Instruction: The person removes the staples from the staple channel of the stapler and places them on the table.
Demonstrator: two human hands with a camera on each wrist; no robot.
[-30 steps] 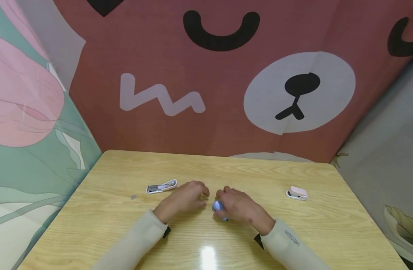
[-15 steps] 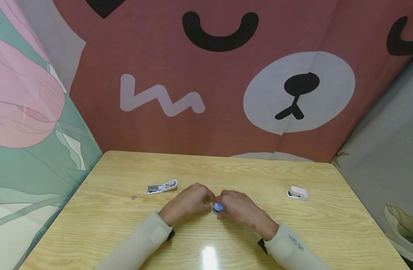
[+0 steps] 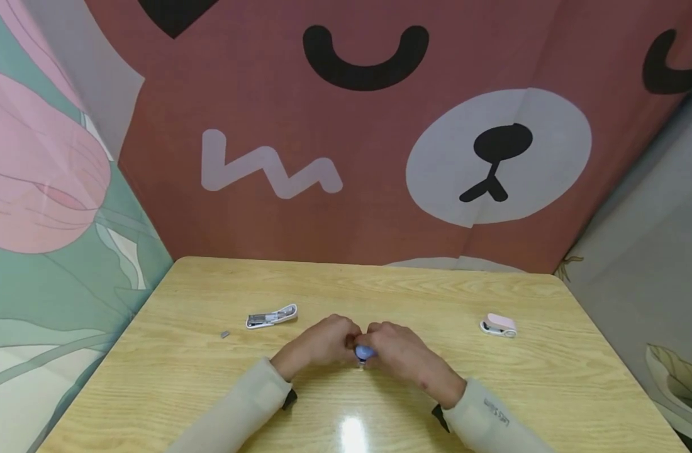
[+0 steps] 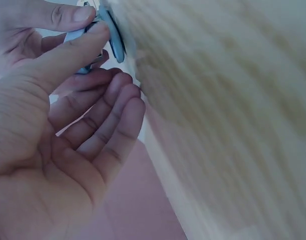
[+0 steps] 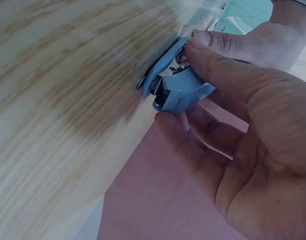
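While pinched, small blue stapler (image 5: 174,82)

Makeshift recording booth, cartoon-bear backdrop (image 3: 380,126), floral cloth (image 3: 46,189), small wooden table (image 3: 380,283)

We see a white stapler (image 3: 271,315) lying open on the wooden table (image 3: 550,377), with a small metal bit (image 3: 224,334) near its left end. A pink stapler (image 3: 497,324) sits well apart at the right, before a bear-face backdrop (image 3: 380,145).
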